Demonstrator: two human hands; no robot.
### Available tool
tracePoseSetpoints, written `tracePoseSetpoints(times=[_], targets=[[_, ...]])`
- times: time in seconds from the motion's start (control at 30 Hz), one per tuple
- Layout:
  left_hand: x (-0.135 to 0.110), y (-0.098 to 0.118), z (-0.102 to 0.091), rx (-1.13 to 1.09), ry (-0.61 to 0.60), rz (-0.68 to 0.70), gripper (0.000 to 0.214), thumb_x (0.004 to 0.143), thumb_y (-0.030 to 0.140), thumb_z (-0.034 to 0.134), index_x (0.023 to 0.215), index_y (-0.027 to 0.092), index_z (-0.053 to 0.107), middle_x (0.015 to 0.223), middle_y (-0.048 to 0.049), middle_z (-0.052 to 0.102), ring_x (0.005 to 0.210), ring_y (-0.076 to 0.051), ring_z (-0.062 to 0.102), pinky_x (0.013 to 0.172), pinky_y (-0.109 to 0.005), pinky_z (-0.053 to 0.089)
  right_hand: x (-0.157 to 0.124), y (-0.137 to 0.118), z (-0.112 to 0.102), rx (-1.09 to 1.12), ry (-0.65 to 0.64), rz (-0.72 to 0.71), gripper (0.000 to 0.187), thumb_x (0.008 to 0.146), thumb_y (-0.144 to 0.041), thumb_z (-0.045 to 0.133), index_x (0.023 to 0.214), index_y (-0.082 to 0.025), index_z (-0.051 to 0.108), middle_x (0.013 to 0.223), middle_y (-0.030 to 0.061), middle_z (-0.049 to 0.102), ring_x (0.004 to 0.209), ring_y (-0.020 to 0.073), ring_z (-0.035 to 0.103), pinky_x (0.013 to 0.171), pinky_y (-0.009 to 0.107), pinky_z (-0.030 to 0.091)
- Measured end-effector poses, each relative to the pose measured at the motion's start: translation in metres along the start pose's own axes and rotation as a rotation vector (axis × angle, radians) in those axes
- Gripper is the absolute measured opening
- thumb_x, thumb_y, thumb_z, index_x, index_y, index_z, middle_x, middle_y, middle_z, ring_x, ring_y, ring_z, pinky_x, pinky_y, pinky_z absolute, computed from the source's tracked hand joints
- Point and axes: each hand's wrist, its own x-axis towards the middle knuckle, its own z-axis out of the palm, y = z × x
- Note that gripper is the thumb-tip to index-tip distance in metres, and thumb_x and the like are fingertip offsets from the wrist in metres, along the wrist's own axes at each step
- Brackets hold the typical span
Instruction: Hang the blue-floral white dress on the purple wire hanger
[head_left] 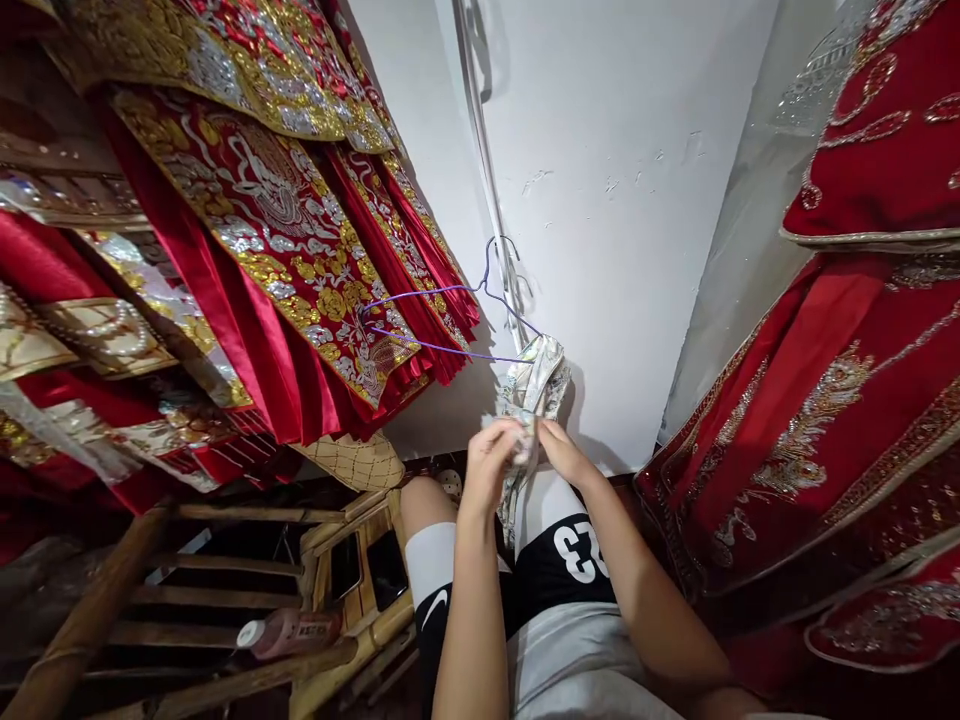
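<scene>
A strip of silver embroidered cloth (537, 378) hangs from a purple wire hanger (450, 322) hooked on a metal rail (491, 180) against the white wall. My left hand (491, 462) and my right hand (561, 452) meet at the cloth's lower part, fingers closed and pinching the fabric between them. Below them are my knees in black-and-white shorts.
Red garments with gold and silver embroidery (285, 230) hang at the left, more red embroidered cloth (825, 430) at the right. A bamboo stool (352, 570) stands at lower left with a pink bottle (289, 632) lying on a bamboo frame. The white wall (637, 200) is ahead.
</scene>
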Motion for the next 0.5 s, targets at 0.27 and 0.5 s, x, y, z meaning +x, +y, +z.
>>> tracePoseSetpoints(times=[0.27, 0.5], targets=[[-0.009, 0.033, 0.017, 0.449, -0.181, 0.179, 0.033, 0.094, 0.043, 0.064, 0.119, 0.025, 0.075, 0.126, -0.0125, 0.066, 0.125, -0.030, 0.058, 0.108, -0.044, 0.044, -0.033, -0.024, 0.006, 0.341, -0.251, 0.210, 0.064, 0.085, -0.080, 0.050, 0.102, -0.023, 0.072, 0.090, 0.0100, 0.073, 0.103, 0.0285, 0.069, 0.084, 0.039, 0.056], [0.007, -0.009, 0.007, 0.362, -0.273, 0.108, 0.075, 0.087, 0.084, 0.034, 0.077, 0.024, 0.079, 0.069, -0.0101, 0.070, 0.078, -0.028, 0.069, 0.089, -0.045, 0.056, -0.049, -0.047, -0.005, 0.039, -0.333, 0.085, 0.047, 0.068, -0.044, 0.086, 0.108, -0.024, 0.072, 0.119, 0.0077, 0.069, 0.123, 0.0291, 0.058, 0.105, 0.041, 0.045]])
